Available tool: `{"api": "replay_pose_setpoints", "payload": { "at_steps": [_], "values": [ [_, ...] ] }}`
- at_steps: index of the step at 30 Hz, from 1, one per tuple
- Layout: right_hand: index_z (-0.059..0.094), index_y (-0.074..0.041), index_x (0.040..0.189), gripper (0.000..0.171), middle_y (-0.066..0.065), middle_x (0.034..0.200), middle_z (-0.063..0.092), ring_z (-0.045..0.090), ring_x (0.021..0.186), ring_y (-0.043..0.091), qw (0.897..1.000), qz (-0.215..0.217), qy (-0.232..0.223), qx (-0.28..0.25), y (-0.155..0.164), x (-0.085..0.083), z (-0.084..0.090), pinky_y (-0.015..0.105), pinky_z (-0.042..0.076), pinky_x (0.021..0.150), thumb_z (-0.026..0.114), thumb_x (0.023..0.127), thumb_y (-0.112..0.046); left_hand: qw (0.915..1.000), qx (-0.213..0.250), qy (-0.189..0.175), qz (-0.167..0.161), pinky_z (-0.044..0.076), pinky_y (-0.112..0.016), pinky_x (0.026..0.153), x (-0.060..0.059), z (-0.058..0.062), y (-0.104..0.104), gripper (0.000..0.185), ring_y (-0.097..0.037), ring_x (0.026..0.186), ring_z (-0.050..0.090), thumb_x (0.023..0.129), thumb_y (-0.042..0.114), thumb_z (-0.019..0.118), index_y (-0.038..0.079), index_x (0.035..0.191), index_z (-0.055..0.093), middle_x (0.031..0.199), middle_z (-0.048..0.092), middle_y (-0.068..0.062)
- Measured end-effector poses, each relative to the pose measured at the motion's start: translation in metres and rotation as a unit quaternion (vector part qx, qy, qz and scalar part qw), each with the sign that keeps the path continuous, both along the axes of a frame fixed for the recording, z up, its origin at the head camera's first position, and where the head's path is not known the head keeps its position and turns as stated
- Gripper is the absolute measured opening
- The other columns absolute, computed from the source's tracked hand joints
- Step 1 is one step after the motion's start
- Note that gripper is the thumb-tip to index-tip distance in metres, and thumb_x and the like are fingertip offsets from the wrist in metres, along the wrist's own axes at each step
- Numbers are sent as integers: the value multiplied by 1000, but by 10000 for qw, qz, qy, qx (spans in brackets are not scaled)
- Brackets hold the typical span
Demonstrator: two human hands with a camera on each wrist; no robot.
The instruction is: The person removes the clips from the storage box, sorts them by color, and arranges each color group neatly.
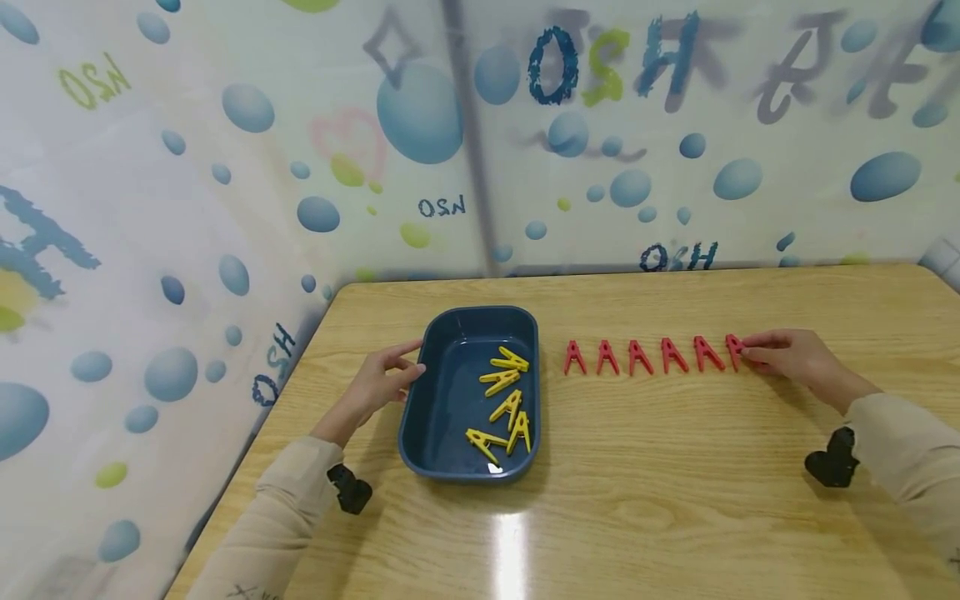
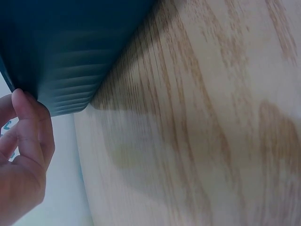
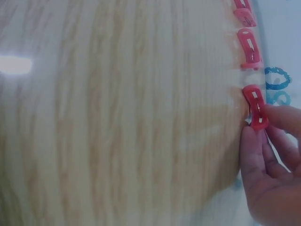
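Note:
A dark blue plastic basin (image 1: 468, 479) stands on the table, with several yellow clothespins (image 1: 501, 382) lying loose along its right side. My left hand (image 1: 381, 382) grips the basin's left rim between thumb and fingers; the left wrist view shows the fingertips at the edge of the basin wall (image 2: 70, 56). To the right, several red clothespins (image 1: 637, 358) stand in a row, legs spread. At the row's right end, my right hand (image 1: 791, 357) pinches the last red clothespin (image 3: 255, 107), which the fingers partly cover in the head view.
A light wooden table (image 1: 637, 500) carries everything, its back edge close to a printed wall sheet (image 1: 525, 192). A second sheet hangs along the left side. Each wrist wears a small black camera, such as the right one (image 1: 832, 458).

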State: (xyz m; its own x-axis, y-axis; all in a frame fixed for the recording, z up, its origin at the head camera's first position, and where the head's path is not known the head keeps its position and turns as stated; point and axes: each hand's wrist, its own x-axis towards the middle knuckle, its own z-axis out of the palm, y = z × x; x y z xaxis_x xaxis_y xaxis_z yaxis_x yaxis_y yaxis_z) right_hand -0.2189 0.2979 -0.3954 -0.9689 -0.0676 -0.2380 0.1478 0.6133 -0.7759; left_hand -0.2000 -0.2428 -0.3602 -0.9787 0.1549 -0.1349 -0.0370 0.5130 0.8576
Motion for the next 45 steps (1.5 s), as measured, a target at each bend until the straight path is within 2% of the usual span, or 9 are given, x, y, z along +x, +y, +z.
{"api": "replay_pose_setpoints", "payload": {
  "at_steps": [8, 12, 16, 24, 29, 32, 39, 43, 45],
  "values": [
    [38, 15, 123, 59, 29, 118, 44, 49, 74, -9, 9998, 83, 10, -159, 6, 1, -1, 21, 49, 70, 54, 88, -30, 10000, 17, 21, -14, 50, -33, 59, -1, 0, 0, 48, -17, 67, 56, 89, 16, 54, 12, 134, 40, 97, 54, -18],
    [38, 15, 122, 58, 14, 106, 54, 51, 74, -8, 9995, 70, 20, -298, 9, 1, -3, 22, 49, 70, 55, 88, -28, 10000, 48, 38, -10, 50, -34, 59, 0, 0, 0, 47, -17, 66, 55, 89, 15, 54, 11, 134, 40, 96, 55, -18],
    [39, 14, 122, 59, 7, 102, 56, 52, 73, -7, 9995, 14, 30, -317, 10, 3, -5, 21, 49, 69, 58, 86, -29, 10000, 45, 39, -2, 50, -36, 60, 0, 0, 0, 47, -17, 66, 55, 89, 14, 54, 11, 134, 40, 96, 55, -18],
    [39, 15, 122, 55, 23, 110, 51, 50, 72, -9, 9998, -20, 63, -187, 7, 7, -3, 20, 49, 69, 55, 88, -25, 10000, 37, 31, 2, 50, -34, 59, 1, 0, -1, 48, -17, 66, 55, 89, 14, 54, 11, 134, 39, 95, 53, -17],
    [40, 15, 121, 57, 23, 108, 52, 51, 71, -8, 9998, -63, 144, -124, 7, 9, -3, 21, 49, 68, 57, 87, -27, 10000, 26, 29, 20, 50, -33, 59, 1, -1, -1, 48, -17, 66, 55, 89, 15, 54, 11, 134, 40, 95, 53, -17],
    [39, 15, 121, 61, 16, 103, 56, 53, 71, -6, 9998, -65, 168, -83, 10, 9, -2, 21, 49, 67, 56, 86, -33, 10000, 20, 48, 17, 50, -33, 58, 1, -1, 0, 48, -17, 66, 55, 89, 14, 54, 11, 134, 40, 95, 54, -17],
    [38, 12, 122, 58, -22, 83, 51, 54, 74, -8, 9983, -65, 460, -362, 14, 10, 15, 18, 48, 67, 51, 89, -33, 10000, 49, 33, -8, 49, -32, 58, 0, 0, 0, 48, -16, 65, 56, 89, 15, 54, 10, 134, 39, 96, 54, -17],
    [39, 10, 122, 56, -27, 82, 51, 55, 76, -8, 9965, 41, 700, -464, 2, 8, 29, 20, 49, 68, 51, 89, -32, 10000, 44, 37, -2, 49, -31, 57, 0, 0, 1, 47, -16, 65, 55, 89, 15, 54, 10, 134, 40, 97, 54, -18],
    [40, 9, 122, 55, -23, 85, 53, 55, 77, -7, 9959, 106, 769, -458, -7, 6, 36, 22, 49, 70, 52, 88, -33, 10000, 53, 35, 0, 50, -32, 57, 0, 0, 1, 47, -16, 65, 55, 89, 15, 54, 10, 134, 40, 96, 54, -18]
  ]
}}
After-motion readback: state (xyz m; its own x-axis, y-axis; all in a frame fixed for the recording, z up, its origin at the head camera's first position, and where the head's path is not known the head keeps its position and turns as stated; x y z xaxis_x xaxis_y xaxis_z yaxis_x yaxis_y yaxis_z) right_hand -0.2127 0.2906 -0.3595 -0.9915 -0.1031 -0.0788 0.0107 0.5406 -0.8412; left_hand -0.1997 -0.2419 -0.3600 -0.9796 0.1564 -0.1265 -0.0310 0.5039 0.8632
